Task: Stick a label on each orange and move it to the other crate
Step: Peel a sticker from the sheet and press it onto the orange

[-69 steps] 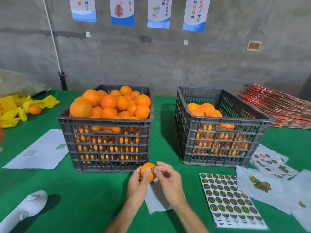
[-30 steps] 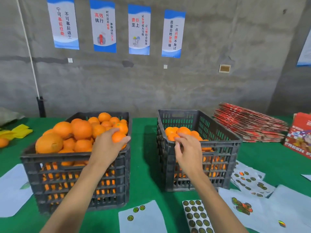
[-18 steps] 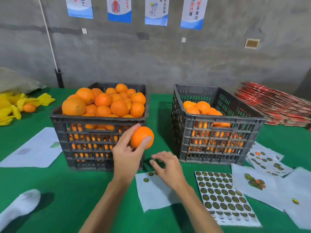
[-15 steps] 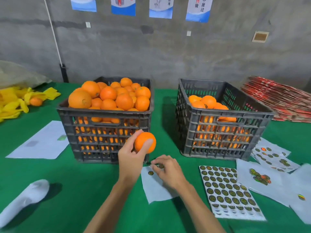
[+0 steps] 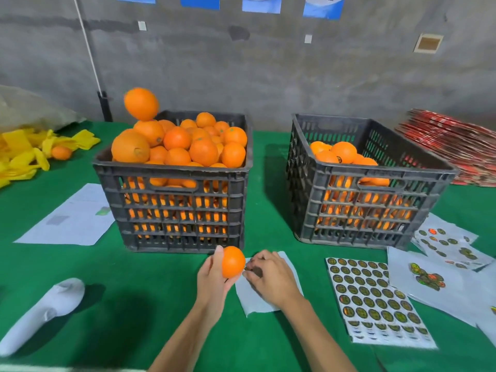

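My left hand (image 5: 212,280) grips an orange (image 5: 233,261) just above the green table, in front of the left crate (image 5: 171,194). That crate is heaped with oranges. My right hand (image 5: 271,277) pinches a dark round label (image 5: 252,269) beside the orange, over a white backing sheet (image 5: 257,299). The right crate (image 5: 365,200) is about half full of oranges. One blurred orange (image 5: 141,103) shows above the left crate's far left corner, apart from the heap.
A full label sheet (image 5: 375,304) lies right of my hands, with more sheets (image 5: 442,267) beyond it. A white object (image 5: 43,312) lies at the front left, papers (image 5: 72,218) left of the crate, yellow wrappers (image 5: 24,154) far left, red cartons (image 5: 456,146) far right.
My left hand took an orange from the left crate and brought it down before it. My right hand left the right crate, reached the backing sheet and now pinches a label by the orange.
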Demonstrator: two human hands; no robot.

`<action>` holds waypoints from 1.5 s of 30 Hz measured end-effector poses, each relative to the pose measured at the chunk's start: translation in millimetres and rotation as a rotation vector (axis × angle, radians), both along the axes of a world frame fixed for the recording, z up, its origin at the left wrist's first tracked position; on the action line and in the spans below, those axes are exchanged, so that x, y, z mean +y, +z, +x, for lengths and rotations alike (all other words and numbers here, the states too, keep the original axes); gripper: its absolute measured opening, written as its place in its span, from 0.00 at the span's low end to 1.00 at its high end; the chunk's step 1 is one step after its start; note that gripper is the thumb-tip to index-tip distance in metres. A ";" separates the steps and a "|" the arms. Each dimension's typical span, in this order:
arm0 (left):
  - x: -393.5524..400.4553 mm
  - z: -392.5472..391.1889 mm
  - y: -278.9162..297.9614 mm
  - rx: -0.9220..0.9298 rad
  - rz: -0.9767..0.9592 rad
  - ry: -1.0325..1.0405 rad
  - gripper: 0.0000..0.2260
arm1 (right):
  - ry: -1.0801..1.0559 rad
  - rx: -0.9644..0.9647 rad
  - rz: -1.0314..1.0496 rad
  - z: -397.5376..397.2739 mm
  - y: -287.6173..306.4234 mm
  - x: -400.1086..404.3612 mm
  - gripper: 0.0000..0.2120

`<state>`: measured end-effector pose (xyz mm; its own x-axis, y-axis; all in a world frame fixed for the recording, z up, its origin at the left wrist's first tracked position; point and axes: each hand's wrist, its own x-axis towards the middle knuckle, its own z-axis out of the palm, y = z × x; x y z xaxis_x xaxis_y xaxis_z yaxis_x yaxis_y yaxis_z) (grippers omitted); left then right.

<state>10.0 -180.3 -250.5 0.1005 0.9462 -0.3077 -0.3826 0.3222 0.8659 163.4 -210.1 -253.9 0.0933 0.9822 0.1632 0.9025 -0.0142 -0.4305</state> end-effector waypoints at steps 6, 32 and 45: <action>-1.8 0.6 -4.2 0.084 0.059 -0.018 0.20 | -0.065 0.038 0.040 -0.5 2.9 4.9 0.11; 19.5 84.9 181.7 0.397 0.565 -0.340 0.17 | -0.135 -0.262 0.831 63.3 141.1 -18.3 0.28; 144.7 4.7 250.6 1.473 0.909 -0.054 0.29 | -0.601 -0.404 0.627 198.9 201.8 20.9 0.21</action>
